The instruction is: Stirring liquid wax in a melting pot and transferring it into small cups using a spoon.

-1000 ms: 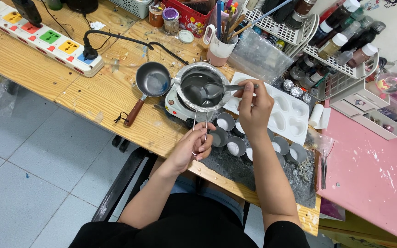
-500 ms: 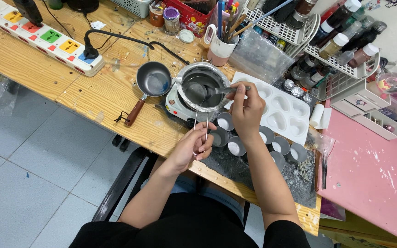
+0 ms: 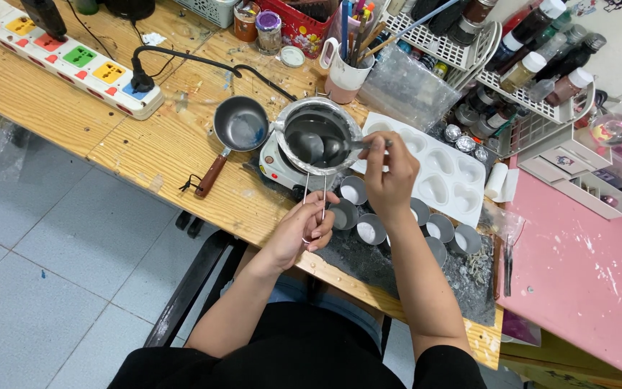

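Wooden workbench (image 3: pixel 145 144), cluttered. Left hand (image 3: pixel 304 234) pinches melting pot's (image 3: pixel 319 137) stiff wire handle (image 3: pixel 314 205); right hand (image 3: pixel 389 176) pinches spoon (image 3: pixel 347 146). Pot likely hot, sloshy: grip handle only.

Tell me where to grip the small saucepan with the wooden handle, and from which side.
Grip the saucepan by its wooden handle, coming from the near table edge. The handle juts down-left toward that edge, clear of the melting pot and both hands, while the metal bowl offers no hold.
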